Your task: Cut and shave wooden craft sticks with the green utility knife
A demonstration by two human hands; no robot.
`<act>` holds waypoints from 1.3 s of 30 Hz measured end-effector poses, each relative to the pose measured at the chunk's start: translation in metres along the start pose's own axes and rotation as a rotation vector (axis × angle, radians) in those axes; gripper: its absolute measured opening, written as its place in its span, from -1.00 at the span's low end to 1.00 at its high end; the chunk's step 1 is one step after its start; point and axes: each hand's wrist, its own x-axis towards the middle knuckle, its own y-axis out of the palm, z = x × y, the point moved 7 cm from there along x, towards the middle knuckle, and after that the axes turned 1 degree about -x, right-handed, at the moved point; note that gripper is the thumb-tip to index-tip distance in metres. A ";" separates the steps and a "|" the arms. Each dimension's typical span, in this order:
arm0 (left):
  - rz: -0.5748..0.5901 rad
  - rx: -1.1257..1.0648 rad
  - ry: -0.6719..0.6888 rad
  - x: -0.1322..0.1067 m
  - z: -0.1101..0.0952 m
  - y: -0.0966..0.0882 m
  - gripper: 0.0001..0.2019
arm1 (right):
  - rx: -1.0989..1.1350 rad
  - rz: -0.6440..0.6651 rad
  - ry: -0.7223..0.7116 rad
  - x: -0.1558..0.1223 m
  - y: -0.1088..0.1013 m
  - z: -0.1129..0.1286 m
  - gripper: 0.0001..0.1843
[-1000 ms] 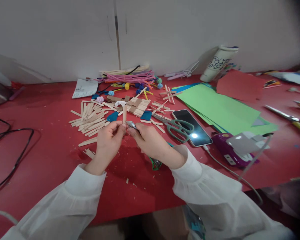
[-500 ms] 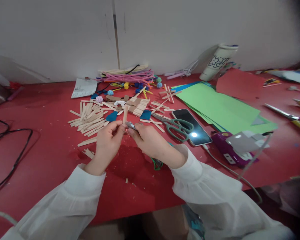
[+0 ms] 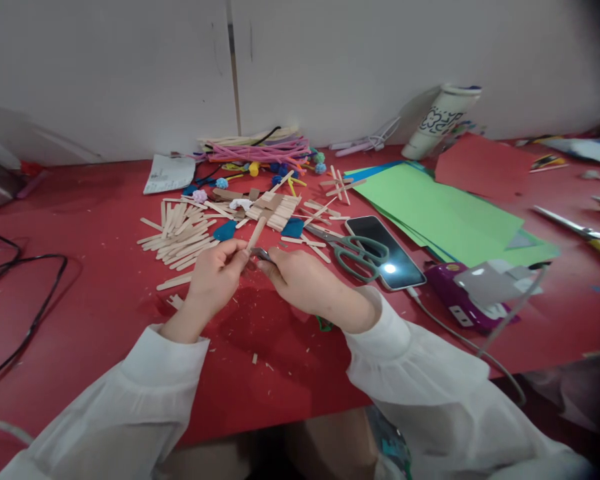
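My left hand [image 3: 215, 277] pinches the lower part of a wooden craft stick [image 3: 257, 233], which tilts up and to the right. My right hand [image 3: 305, 280] is closed around a small metal tool [image 3: 261, 254]; only its silver head shows, and the rest is hidden in the palm. The tool's head is against or very close to the stick, beside my left fingertips. Behind the hands lies a panel of craft sticks [image 3: 285, 212] joined by brown strips. To its left is a heap of loose craft sticks [image 3: 180, 230]. Small wood chips [image 3: 255, 359] dot the table below the hands.
Right of the hands lie green-handled scissors [image 3: 363, 257], partly over a phone [image 3: 405, 267], and a purple plug block [image 3: 465, 297] with a cable. Green paper [image 3: 445, 213] and a leaning tumbler [image 3: 440, 123] are farther back. Pink pipe cleaners [image 3: 260, 152] lie by the wall; a black cable [image 3: 45, 300] lies left.
The craft stick has gone from nearly upright to leaning right. The metal tool's head has turned slightly at the stick. Both hands stay close together; the view has shifted a little.
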 end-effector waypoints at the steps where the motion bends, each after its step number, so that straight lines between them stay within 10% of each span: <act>1: 0.005 0.001 0.009 0.000 0.000 0.000 -0.81 | -0.018 -0.003 0.000 0.000 0.000 0.000 -0.68; 20: -0.097 -0.013 0.036 -0.002 0.008 0.000 -0.77 | 1.198 0.253 0.181 0.004 0.025 -0.004 -0.71; 31: -0.144 0.037 0.046 -0.003 0.003 -0.003 -0.76 | 1.414 0.332 0.250 0.002 0.030 0.000 -0.68; 39: -0.124 -0.183 -0.018 -0.003 0.007 0.003 -0.79 | 1.054 0.155 0.177 0.004 0.021 -0.004 -0.75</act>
